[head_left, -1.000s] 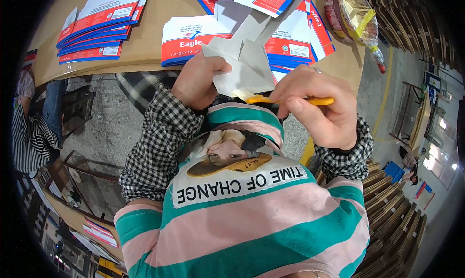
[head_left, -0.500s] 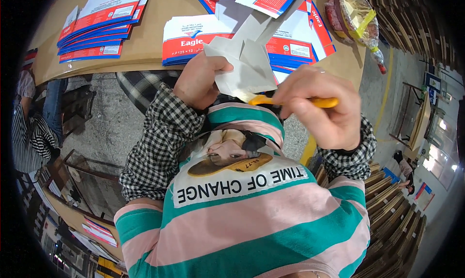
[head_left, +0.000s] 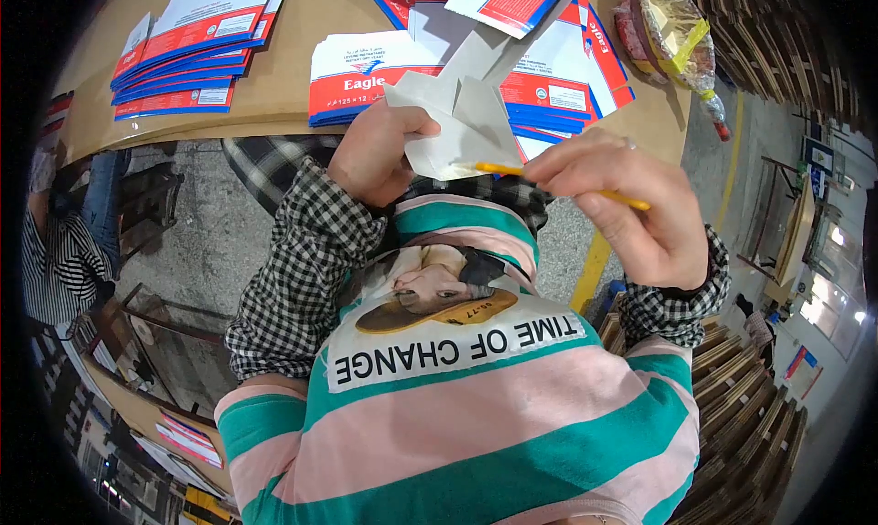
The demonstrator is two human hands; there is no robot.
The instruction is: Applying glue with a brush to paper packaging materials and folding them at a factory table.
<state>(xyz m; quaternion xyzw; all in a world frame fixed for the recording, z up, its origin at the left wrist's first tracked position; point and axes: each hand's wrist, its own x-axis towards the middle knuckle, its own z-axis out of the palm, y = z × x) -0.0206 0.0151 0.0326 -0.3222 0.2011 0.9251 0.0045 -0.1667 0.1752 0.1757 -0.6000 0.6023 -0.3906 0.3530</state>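
Left hand: the left hand [head_left: 380, 155] is closed on a folded white carton blank [head_left: 457, 123], thumb on top and fingers beneath, so the flap stands up in front of the chest and its lower edge faces the other hand.
Right hand: the right hand [head_left: 631, 209] pinches a slim yellow stick [head_left: 558, 182], perhaps a pencil or glue applicator, between thumb and fingertips; a ring shows on one finger. The hand is tilted so the stick's tip points left.
Contact: the tip of the stick touches the lower edge of the carton blank, which seems why the blank is held off the desk rather than flat on it.
Desk: the brown desk [head_left: 274, 86] lies just beyond the hands. Directly behind the blank sits a stack of flat red, white and blue printed cartons [head_left: 352, 77], close enough to be reached.
Further out: a second stack of the same cartons [head_left: 183, 58] lies at the desk's left end, and a clear plastic bag with a yellow band [head_left: 672, 31] at its right end.
Surroundings: a person in a striped top [head_left: 59, 251] sits at the far left; stacked brown cardboard [head_left: 741, 388] fills the lower right.
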